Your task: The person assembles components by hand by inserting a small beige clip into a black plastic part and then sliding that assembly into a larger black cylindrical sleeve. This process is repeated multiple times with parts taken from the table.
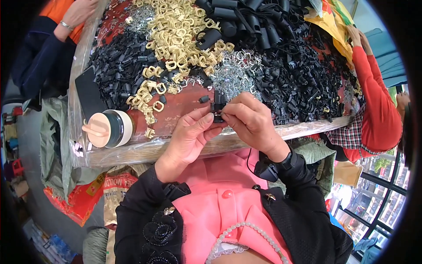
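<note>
Over the table's near edge, my left hand [192, 134] and my right hand [249, 121] meet at a small black plastic part [217, 106]. The left thumb and fingers grip it from the left and below. Fingertips of the right hand pinch its right side, where something shiny shows, too small to make out. The part stands upright, its ribbed end up. Just left of it a small black piece [203, 99] lies on the red tabletop [187, 99]. Beyond my hands are a heap of clear and silvery metal bits [235, 72] and a pile of beige plastic rings [178, 37].
Black plastic pieces [294, 81] heap up at right, black cylinders [259, 22] at the back. A lidded cup [107, 128] and a dark phone-like slab [90, 92] stand at left. Co-workers' arms reach in: an orange-and-navy sleeve [44, 53] left, a red sleeve [373, 101] right. Sacks [57, 145] hang below.
</note>
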Available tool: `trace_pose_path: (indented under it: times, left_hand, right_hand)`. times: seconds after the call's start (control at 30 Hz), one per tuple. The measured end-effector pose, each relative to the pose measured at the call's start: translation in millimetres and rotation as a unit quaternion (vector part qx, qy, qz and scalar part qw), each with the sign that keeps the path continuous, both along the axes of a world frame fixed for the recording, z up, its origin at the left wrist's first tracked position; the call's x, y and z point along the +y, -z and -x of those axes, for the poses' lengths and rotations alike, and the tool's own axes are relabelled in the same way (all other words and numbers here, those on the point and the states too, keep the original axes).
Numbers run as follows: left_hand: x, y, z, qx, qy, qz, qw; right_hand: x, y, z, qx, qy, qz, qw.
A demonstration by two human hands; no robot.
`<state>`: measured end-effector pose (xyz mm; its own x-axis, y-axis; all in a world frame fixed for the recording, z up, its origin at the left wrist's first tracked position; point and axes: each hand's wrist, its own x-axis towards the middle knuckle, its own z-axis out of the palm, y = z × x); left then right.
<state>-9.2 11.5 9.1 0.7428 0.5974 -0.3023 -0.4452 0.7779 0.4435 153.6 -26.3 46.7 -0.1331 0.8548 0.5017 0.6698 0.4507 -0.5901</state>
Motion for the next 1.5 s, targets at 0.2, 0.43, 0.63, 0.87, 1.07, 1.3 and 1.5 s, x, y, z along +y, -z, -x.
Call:
trace_pose_path:
  times: [0.2,0.43,0.63,0.87,1.07,1.3,1.5]
  left_hand:
    - [-3.2,-1.4,2.0,0.036,0.026,-0.017,0.999]
    - [-3.3,-6.4,10.7,0.072,0.011,-0.04,0.997]
    - [-0.1,-9.8,32.1,0.091,-0.034,-0.026,0.995]
    - [4.3,-5.2,36.7,0.089,-0.056,-0.011,0.994]
    - [6.5,-0.7,30.8,0.075,-0.073,-0.035,0.994]
    - [4.4,-1.5,1.6,-0.033,-0.075,-0.047,0.996]
    - [1.4,4.0,-3.9,-0.021,-0.071,-0.046,0.996]
  right_hand:
    - [-4.2,-1.1,-3.8,-0.055,-0.032,-0.017,0.998]
    - [-7.9,7.4,6.7,0.222,0.024,0.295,0.929]
    - [29.3,11.0,-1.2,0.133,-0.061,0.188,0.971]
    - [87.2,40.0,-17.5,-0.28,0.06,0.01,0.958]
    - [68.7,31.7,-20.4,0.093,0.058,0.226,0.968]
    - [18.3,25.7,5.3,0.5,-0.023,0.371,0.782]
    - [8.4,33.0,4.7,0.546,-0.035,0.349,0.761]
